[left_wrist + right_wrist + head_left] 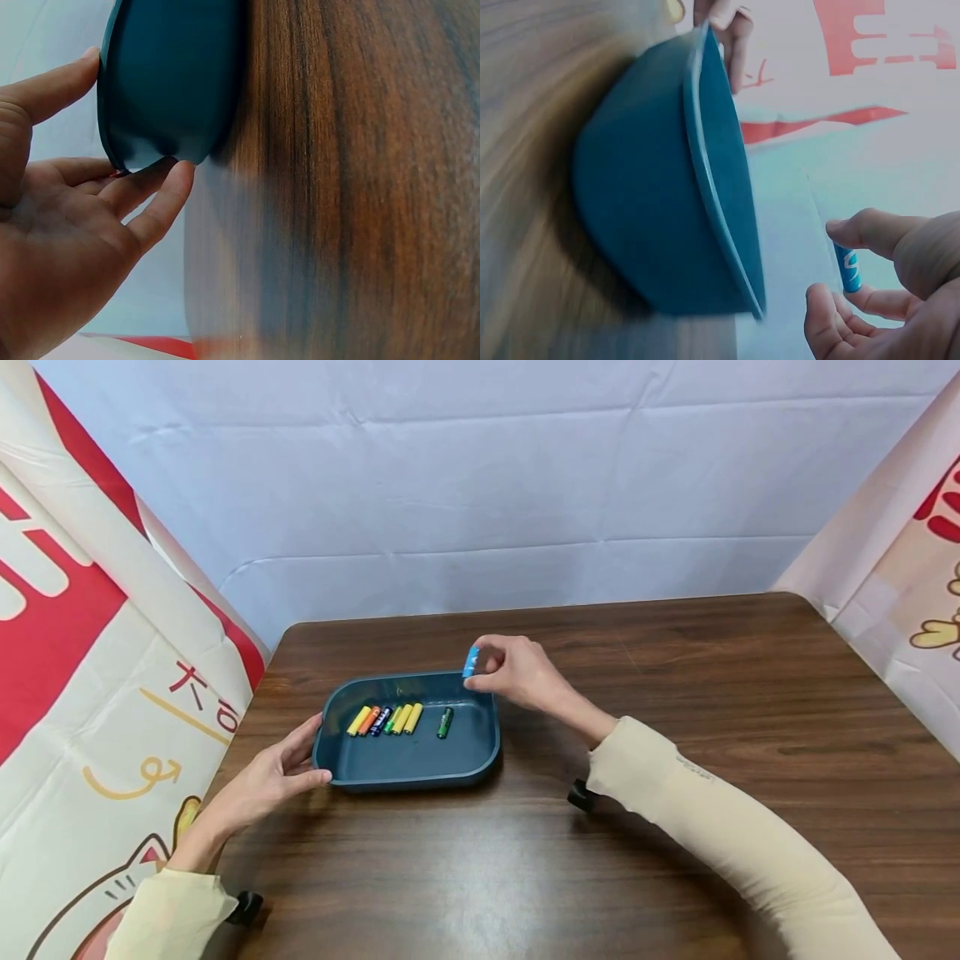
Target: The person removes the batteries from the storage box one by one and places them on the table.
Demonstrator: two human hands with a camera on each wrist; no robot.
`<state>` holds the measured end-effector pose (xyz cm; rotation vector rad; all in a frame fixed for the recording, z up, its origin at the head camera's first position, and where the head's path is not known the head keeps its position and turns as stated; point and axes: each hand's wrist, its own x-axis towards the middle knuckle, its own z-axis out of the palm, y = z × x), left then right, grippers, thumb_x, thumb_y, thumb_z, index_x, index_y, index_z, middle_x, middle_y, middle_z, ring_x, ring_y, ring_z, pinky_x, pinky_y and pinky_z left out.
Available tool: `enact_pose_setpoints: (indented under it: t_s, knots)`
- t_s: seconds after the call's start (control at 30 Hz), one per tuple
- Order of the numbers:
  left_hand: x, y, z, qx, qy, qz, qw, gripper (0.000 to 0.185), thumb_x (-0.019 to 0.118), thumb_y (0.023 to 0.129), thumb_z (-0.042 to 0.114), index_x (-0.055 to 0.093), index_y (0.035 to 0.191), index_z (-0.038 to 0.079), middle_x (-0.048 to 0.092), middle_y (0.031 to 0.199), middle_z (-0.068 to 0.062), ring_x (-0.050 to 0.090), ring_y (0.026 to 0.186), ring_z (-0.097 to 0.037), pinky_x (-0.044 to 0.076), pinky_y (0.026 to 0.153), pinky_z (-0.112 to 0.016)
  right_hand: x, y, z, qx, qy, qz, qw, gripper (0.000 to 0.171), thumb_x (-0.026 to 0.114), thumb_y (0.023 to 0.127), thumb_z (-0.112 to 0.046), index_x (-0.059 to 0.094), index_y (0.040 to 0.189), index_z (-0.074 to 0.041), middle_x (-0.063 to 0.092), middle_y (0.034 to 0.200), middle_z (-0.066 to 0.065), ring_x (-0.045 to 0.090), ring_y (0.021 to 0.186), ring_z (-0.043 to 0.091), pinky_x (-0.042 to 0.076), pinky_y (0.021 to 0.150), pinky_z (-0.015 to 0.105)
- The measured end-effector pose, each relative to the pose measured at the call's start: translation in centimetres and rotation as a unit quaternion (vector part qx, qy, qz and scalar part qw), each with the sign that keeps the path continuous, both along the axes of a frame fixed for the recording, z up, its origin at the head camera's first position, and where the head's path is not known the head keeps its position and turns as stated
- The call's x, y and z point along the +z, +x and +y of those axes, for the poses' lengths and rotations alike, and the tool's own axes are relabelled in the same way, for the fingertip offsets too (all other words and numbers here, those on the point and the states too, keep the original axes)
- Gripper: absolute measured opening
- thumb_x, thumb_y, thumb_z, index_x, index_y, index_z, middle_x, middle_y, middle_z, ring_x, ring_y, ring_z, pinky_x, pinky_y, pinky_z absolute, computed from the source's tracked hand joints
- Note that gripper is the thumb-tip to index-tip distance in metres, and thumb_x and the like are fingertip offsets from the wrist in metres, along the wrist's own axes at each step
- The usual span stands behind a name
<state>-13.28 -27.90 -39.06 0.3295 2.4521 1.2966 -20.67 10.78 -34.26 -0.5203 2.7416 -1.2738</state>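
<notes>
Blue battery | right hand pinches it | left hand holds tray | inside: apparently seven batteries

L hand in a wide grip, R hand raised in a pinch.
L forearm angles in from lower L, thumb well apart from fingers, palm partly visible in wrist cam. R arm reaches in from lower R, thumb vs. fingertip, other fingers bent. Pale sleeves end above both wrists, which are bare.
</notes>
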Motion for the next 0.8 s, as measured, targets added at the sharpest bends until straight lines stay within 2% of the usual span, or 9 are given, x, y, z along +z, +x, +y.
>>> enact_pose_setpoints:
  t_s: [0.17, 0.3, 0.5, 0.8]
  knots:
    - [0.0, 0.0, 0.0, 0.003, -0.003, -0.001, 1.0, 0.094, 0.074, 0.098, 0.024, 0.011, 0.167, 0.013, 0.02, 0.168, -0.024, 0.035, 0.145, -0.049, 0.046, 0.102, -0.047, -0.1, 0.0, 3.3, -0.014, -0.001, 0.002, 1.0, 0.037, 0.081, 0.091, -0.023, 0.067, 0.123, -0.013, 0.064, 0.088, 0.006, 0.055, 0.073, 0.023, 0.046, 0.067, 0.036]
    - [0.0, 0.0, 0.0, 0.006, -0.005, -0.002, 1.0, 0.093, 0.073, 0.098, 0.025, 0.012, 0.167, 0.014, 0.02, 0.168, -0.023, 0.035, 0.146, -0.049, 0.046, 0.102, -0.048, -0.9, -0.1, 5.3, -0.012, 0.008, -0.002, 1.0, 0.036, 0.081, 0.091, -0.021, 0.067, 0.123, -0.011, 0.065, 0.088, 0.007, 0.055, 0.073, 0.024, 0.046, 0.067, 0.037]
    - [0.1, 0.0, 0.1, 0.007, -0.009, -0.003, 0.9999, 0.094, 0.074, 0.098, 0.026, 0.011, 0.167, 0.014, 0.02, 0.168, -0.024, 0.034, 0.146, -0.05, 0.047, 0.102, -0.049, -3.3, -0.2, 7.0, 0.012, 0.022, -0.03, 0.999, 0.043, 0.081, 0.091, -0.019, 0.066, 0.128, -0.005, 0.064, 0.082, 0.005, 0.053, 0.068, 0.02, 0.044, 0.065, 0.035]
    - [0.1, 0.0, 0.0, 0.004, -0.008, 0.0, 1.0, 0.094, 0.074, 0.098, 0.024, 0.011, 0.167, 0.013, 0.02, 0.167, -0.024, 0.037, 0.144, -0.049, 0.048, 0.101, -0.046, -6.4, 0.0, 7.5, 0.022, 0.059, -0.072, 0.995, 0.05, 0.082, 0.09, -0.022, 0.064, 0.133, -0.004, 0.059, 0.075, 0.003, 0.049, 0.064, 0.016, 0.04, 0.065, 0.033]
